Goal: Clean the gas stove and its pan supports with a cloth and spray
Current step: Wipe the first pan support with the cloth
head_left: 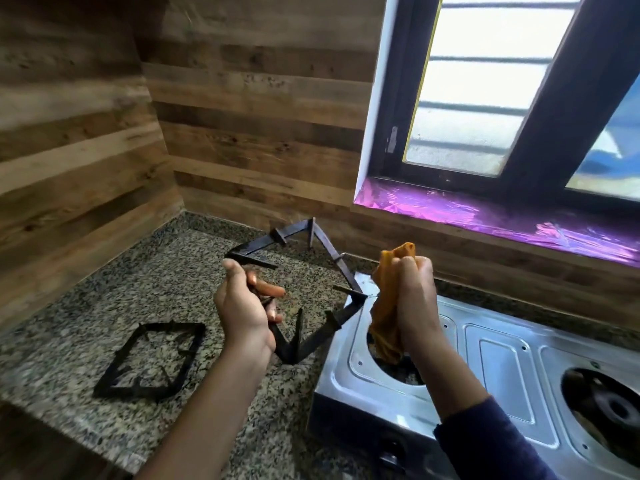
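Granite counter [156, 271], plank walls [259, 133]; left fingers [272, 289] tight around pan support [313, 341], right fingers [414, 268] tight around cloth [388, 317].

Left hand [242, 306] up just left of the stove [502, 358], fingers [273, 291] curled round a pan support [263, 241]; right hand [415, 296] fisted round the cloth [386, 313] over the stove's left end.

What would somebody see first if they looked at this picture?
Probably the two hands in the middle: the left hand holds a black pan support up in the air, and the right hand squeezes an orange cloth above the shiny steel stove. After that, the bright purple windowsill on the right, and a second pan support lying flat on the speckled counter at the left.
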{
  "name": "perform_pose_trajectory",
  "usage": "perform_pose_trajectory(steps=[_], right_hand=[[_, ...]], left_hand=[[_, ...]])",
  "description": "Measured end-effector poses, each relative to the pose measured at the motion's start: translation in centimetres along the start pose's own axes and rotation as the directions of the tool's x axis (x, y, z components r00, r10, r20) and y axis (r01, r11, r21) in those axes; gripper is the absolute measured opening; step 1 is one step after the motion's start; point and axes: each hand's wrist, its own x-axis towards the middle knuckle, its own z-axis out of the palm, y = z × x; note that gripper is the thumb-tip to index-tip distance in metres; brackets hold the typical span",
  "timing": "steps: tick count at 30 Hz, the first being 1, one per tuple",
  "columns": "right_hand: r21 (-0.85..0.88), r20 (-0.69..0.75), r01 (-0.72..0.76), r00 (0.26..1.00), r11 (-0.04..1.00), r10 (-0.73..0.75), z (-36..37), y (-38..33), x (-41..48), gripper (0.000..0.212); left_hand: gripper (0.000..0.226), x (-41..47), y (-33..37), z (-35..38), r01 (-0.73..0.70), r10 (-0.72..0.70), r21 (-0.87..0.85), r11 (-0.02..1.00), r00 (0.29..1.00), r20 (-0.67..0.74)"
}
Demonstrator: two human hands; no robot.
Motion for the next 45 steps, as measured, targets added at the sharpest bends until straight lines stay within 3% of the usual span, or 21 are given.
perform_pose_trajectory(steps=[3,5,7,9,11,16,21,25,29,31,35,37,40,42,45], right_hand=[[-0.147,0.155,0.076,0.986,0.986,-0.053,0.8,0.6,-2.9,0.022],[-0.273,0.229,0.201,0.963,0.941,-0.140,1.8,1.5,-4.2,0.019],[-0.371,0.279,0.410,0.905,0.833,-0.321,2.9,2.3,-5.1,0.019],[-0.412,0.357,0.606,0.795,0.681,-0.491,3.8,3.5,-5.9,0.027],[-0.429,0.409,0.684,0.730,0.590,-0.548,3.9,5.7,-6.3,0.035],[-0.400,0.443,0.628,0.770,0.668,-0.459,1.8,9.0,-6.1,0.030],[-0.337,0.291,0.702,0.711,0.627,-0.640,2.0,6.7,-5.1,0.037],[-0.411,0.410,0.739,0.673,0.534,-0.615,4.1,6.6,-4.4,0.041],[-0.330,0.506,0.740,0.662,0.586,-0.552,2.7,8.2,-5.0,0.036],[-0.334,0.553,0.775,0.623,0.537,-0.554,1.4,8.8,-5.3,0.032],[-0.363,0.288,0.681,0.731,0.636,-0.619,0.1,7.6,-3.4,0.031],[-0.346,0.240,0.688,0.722,0.638,-0.648,0.2,5.9,-1.6,0.033],[-0.326,0.401,0.762,0.648,0.560,-0.648,1.1,4.6,-0.2,0.038],[-0.323,0.475,0.796,0.604,0.512,-0.639,1.0,5.7,-0.1,0.038],[-0.458,0.429,0.721,0.692,0.520,-0.581,-0.4,8.0,0.3,0.038]], left_hand=[[0.052,0.8,0.2,0.3,0.032,-0.033,-0.026,0.999,0.997,-0.065],[0.053,1.1,0.2,0.7,0.049,-0.053,-0.046,0.998,0.995,-0.088],[0.053,1.3,0.4,1.1,0.068,-0.074,-0.067,0.995,0.992,-0.099],[0.053,1.4,0.5,1.3,0.078,-0.087,-0.087,0.993,0.991,-0.100],[0.053,1.4,0.7,1.4,0.053,-0.062,-0.091,0.994,0.993,-0.099],[0.052,2.2,1.0,1.0,-0.091,0.084,-0.047,0.995,0.986,-0.142],[0.053,2.5,1.2,1.1,-0.075,0.064,-0.074,0.994,0.988,-0.139],[0.052,1.7,0.8,1.9,-0.114,0.110,-0.052,0.992,0.990,-0.083],[0.051,1.8,0.9,1.8,-0.186,0.184,-0.009,0.982,0.979,-0.091],[0.051,2.2,1.3,1.4,-0.161,0.155,-0.041,0.986,0.980,-0.125],[0.053,2.9,2.3,0.9,-0.108,0.099,-0.093,0.990,0.990,-0.096],[0.055,2.8,2.4,0.8,-0.055,0.049,-0.107,0.993,0.997,-0.058],[0.055,2.4,2.3,0.8,0.022,-0.022,-0.121,0.992,1.000,0.003],[0.054,1.9,2.2,1.0,-0.009,0.012,-0.087,0.996,0.999,0.036],[0.053,1.5,2.4,1.0,-0.090,0.092,-0.047,0.995,0.994,0.057]])
